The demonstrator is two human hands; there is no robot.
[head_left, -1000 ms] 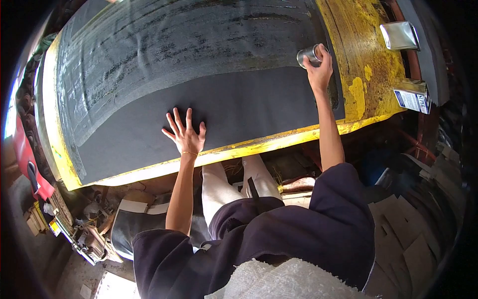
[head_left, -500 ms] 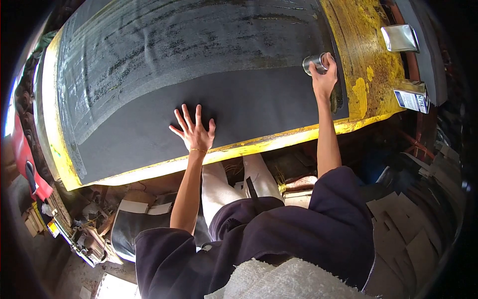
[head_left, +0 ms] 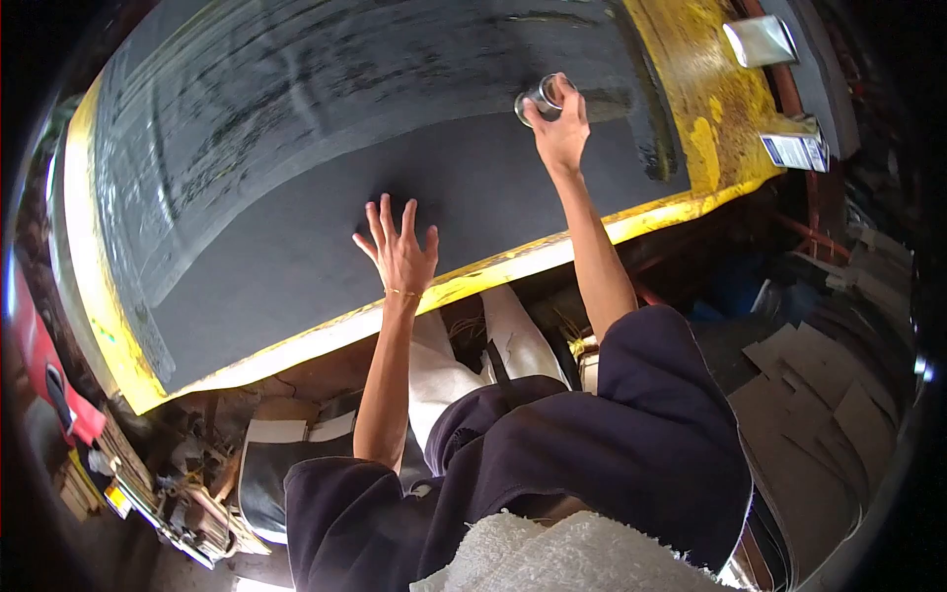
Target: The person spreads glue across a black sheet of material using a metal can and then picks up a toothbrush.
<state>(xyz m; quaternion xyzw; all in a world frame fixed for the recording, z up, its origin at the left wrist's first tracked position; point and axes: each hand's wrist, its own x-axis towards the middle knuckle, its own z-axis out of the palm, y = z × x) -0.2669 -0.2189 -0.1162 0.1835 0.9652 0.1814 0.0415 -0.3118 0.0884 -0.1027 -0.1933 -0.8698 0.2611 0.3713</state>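
Observation:
My right hand (head_left: 562, 140) is closed around a small metal can (head_left: 542, 92), which lies tilted on its side against a large dark sheet (head_left: 296, 247). The can is at the border between the sheet's wet, shiny, streaked upper area and its matte lower area. My left hand (head_left: 404, 259) lies on the matte part with its fingers spread, holding nothing. Under the sheet is a table (head_left: 730, 118) with a yellow, stained surface and edge. What is inside the can cannot be made out.
Past the table's right edge stand a silver rectangular tin (head_left: 758, 41) and another tin with a printed label (head_left: 795, 151). Cut flat pieces (head_left: 789, 414) are piled at the lower right. A red item (head_left: 54, 370) and assorted clutter lie at the left.
My right hand has swept leftward across the sheet with the can, away from the right yellow border. My left hand stays flat in about the same place. The view has shifted slightly.

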